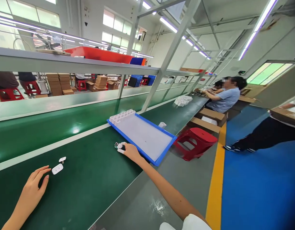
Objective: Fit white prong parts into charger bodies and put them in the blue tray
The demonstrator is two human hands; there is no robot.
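My left hand hovers over the green work surface, thumb and fingers apart, holding nothing. Close to its fingertips lies a white rounded plastic plate. Just beyond that is a smaller white piece with a short stem under it. My right hand, with white covers on some fingertips, pinches a small circuit board with pins or parts on it, beside the blue tray. The fingers partly hide the board. White housings stand in a row along the far left end of the blue-rimmed tray.
A white cup-like piece sits by the tray's far edge. Further along lies a pile of white parts. A red stool and open cartons stand at the right, near a seated co-worker. A metal post rises behind the tray.
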